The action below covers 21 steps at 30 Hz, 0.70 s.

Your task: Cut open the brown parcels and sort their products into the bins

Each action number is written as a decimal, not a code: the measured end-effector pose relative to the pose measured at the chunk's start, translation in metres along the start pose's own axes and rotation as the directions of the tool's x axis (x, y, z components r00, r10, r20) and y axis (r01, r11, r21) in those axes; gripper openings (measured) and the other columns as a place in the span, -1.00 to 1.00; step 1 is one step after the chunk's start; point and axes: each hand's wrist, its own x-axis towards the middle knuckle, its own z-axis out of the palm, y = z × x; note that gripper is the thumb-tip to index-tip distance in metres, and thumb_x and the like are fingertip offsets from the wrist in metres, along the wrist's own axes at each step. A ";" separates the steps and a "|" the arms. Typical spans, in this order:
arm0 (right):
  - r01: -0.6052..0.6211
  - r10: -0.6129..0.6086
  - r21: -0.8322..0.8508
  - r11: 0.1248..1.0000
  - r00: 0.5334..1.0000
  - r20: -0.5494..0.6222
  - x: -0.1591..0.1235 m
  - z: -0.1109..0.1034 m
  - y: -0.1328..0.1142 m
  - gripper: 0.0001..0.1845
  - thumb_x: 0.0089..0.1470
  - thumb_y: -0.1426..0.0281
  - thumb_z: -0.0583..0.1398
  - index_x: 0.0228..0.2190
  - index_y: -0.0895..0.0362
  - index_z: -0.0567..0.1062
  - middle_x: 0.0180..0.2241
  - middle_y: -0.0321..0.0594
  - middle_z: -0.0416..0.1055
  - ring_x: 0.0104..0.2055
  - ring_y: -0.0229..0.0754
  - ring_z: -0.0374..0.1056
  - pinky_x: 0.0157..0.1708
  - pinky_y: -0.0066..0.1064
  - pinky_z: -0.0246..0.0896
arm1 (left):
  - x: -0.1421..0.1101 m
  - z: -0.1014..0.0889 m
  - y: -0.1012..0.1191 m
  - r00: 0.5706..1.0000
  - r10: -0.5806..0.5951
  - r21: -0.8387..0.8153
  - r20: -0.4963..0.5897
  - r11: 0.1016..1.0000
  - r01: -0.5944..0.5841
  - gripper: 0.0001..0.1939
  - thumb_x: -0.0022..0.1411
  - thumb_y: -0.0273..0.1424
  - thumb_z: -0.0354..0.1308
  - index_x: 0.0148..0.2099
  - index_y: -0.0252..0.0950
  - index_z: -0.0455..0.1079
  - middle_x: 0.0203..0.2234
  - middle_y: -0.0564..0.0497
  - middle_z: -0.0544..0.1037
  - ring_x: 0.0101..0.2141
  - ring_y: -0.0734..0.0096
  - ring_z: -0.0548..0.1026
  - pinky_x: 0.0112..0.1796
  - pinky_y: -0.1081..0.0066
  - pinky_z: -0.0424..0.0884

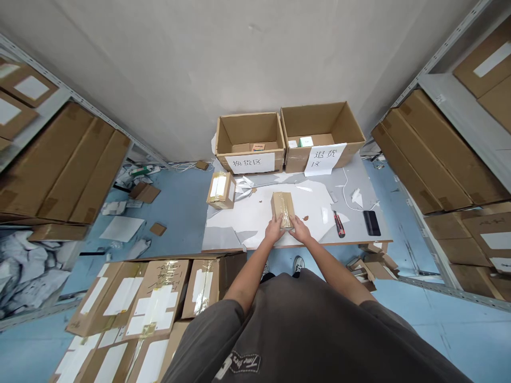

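A small brown cardboard box (282, 202) with clear tape along its top lies on the table in front of me. My left hand (274, 231) grips its near left corner, and my right hand (299, 230) holds the near right corner. The fingers of both hands are closed against the cardboard. White paper (255, 223) is spread under the box. To the right lies a red and black utility knife (339, 224), with a black phone (371, 223) beyond it. A taped carton (221, 190) with a white label stands at the table's left.
Two open cardboard boxes with handwritten signs, a left one (249, 130) and a right one (315, 122), stand against the wall with small packages inside. Stacked labelled cartons (154, 298) rise at my left. Shelves with large boxes (447, 143) flank both sides. A white cable (346, 194) crosses the table.
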 end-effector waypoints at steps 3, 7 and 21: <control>0.013 -0.012 -0.055 0.998 1.000 0.021 0.001 0.003 -0.009 -0.15 0.40 0.35 0.21 0.57 -0.05 0.04 0.34 0.08 0.31 0.28 0.10 0.37 0.17 -0.22 0.35 | -0.003 0.003 0.003 0.998 -0.059 0.044 -0.006 0.997 0.059 -0.09 0.35 -0.44 0.30 0.63 -0.04 0.06 0.58 -0.30 0.03 0.34 -0.22 0.43 0.26 -0.02 0.42; 0.034 -0.033 -0.061 0.998 0.999 0.009 0.001 0.010 -0.019 -0.15 0.39 0.42 0.17 0.57 0.01 0.02 0.28 0.07 0.32 0.21 0.05 0.40 0.14 -0.25 0.37 | -0.005 0.001 -0.007 0.997 -0.068 -0.034 -0.025 0.997 0.067 -0.09 0.33 -0.49 0.27 0.63 -0.11 0.07 0.53 -0.31 0.14 0.29 -0.15 0.49 0.26 0.04 0.44; 0.223 -0.247 -0.115 0.968 0.927 -0.282 -0.003 0.011 -0.050 -0.22 0.23 0.55 0.16 0.45 0.09 0.33 0.38 0.15 0.25 0.43 0.22 0.11 0.38 0.12 0.16 | 0.008 0.008 -0.042 0.976 -0.037 -0.656 -0.213 0.746 -0.115 -0.08 0.08 -0.46 0.43 0.45 -0.16 0.21 0.31 -0.21 0.47 0.26 0.11 0.51 0.21 0.08 0.51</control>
